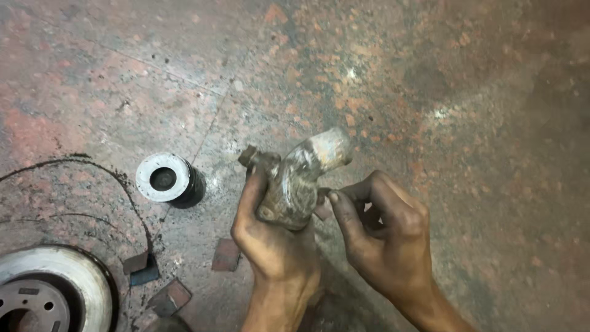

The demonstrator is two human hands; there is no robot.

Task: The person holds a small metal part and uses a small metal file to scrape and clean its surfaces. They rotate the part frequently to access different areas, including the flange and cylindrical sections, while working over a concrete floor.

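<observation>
**Two hands on one grimy metal casting, held above the floor**

Two bare hands work a single part over a stained, rust-speckled concrete floor [430, 92]. From the left: a brake disc [52, 289] lies flat at the lower left edge, partly cut off by the frame. Near it, a short metal cylinder [167, 179] stands upright on the floor, bore facing up. Small flat rust-brown pads [226, 254] lie scattered between disc and hands.

The left hand [270, 240] is wrapped closed around the lower body of the metal casting [294, 181], thumb up along its left side, wrist rising from the bottom edge. The casting is clear of the floor, tilted, its rounded pale end pointing up and right.

The right hand [384, 237] is half curled, thumb tip pressed against the casting's right flank; whether it pinches a small piece there cannot be told.

Judgement: the step appears to be inspection or working something loose at that flank. The next move calls for a steady left grip and fine fingertip pressure from the right.
</observation>
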